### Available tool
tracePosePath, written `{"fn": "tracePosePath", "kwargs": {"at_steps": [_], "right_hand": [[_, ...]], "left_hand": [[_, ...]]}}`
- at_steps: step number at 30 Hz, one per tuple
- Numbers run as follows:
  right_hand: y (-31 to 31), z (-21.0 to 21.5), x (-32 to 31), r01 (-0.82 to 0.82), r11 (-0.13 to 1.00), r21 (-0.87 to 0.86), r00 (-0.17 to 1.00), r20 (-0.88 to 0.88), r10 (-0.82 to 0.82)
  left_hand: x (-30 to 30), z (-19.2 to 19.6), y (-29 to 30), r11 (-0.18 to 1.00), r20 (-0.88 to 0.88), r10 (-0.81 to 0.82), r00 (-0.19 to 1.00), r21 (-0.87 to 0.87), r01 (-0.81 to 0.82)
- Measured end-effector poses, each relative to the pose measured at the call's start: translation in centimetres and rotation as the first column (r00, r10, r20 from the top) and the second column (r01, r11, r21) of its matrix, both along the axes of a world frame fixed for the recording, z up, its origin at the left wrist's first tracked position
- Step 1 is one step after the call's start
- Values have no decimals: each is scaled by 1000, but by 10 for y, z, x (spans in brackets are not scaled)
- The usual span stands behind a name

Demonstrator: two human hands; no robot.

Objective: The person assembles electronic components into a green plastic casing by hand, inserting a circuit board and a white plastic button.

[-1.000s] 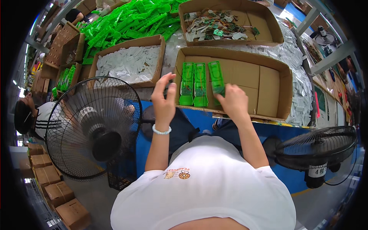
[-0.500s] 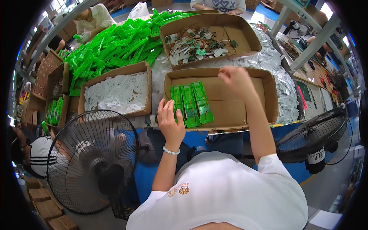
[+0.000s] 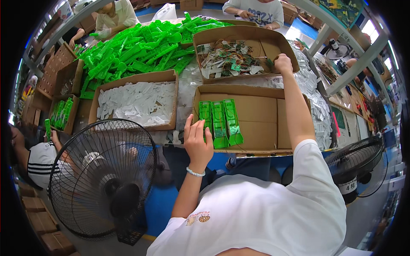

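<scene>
Three green casings (image 3: pixel 218 119) beside spread, empty left hand (image 3: pixel 199 144); right hand (image 3: pixel 283 64) curled, hold unclear.

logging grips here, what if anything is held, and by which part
The right hand is at a dark green board; whether it grips it cannot be told. The left hand is open, holding nothing visible.

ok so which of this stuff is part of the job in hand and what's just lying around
Apparently in the job:
- left hand, beside the green casings
- front box, holding those casings
- right hand, at the rear box
- circuit boards in the rear box

Apparently just around:
- left fan
- right fan
- cartons
</scene>
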State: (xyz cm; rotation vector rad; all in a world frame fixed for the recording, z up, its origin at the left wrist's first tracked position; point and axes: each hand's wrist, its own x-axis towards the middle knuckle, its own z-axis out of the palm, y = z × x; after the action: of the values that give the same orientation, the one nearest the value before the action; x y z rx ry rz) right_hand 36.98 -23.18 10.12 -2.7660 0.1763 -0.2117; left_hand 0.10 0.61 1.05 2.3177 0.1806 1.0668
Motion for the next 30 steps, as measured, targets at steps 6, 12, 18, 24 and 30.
{"fn": "tracePosePath", "kwargs": {"at_steps": [6,12,18,24,30], "right_hand": [[4,-11,13,-35,996,-83,999,-29,33],[2,18,12,-329,939,103,788,578,213],[13,86,-14,-703,600,382,486,874,13],[29,130,-133,-791,264,552,600,784,159],[53,101,-240,-743,142,654,647,648,402]], "left_hand": [[2,2,0,1000,-8,-4,1000,-2,4],[2,4,0,1000,4,20,1000,17,-20],[0,9,-1,998,-24,13,1000,57,-12],[1,53,1,994,43,-97,994,53,94],[4,126,-1,633,444,-389,808,-508,584]]}}
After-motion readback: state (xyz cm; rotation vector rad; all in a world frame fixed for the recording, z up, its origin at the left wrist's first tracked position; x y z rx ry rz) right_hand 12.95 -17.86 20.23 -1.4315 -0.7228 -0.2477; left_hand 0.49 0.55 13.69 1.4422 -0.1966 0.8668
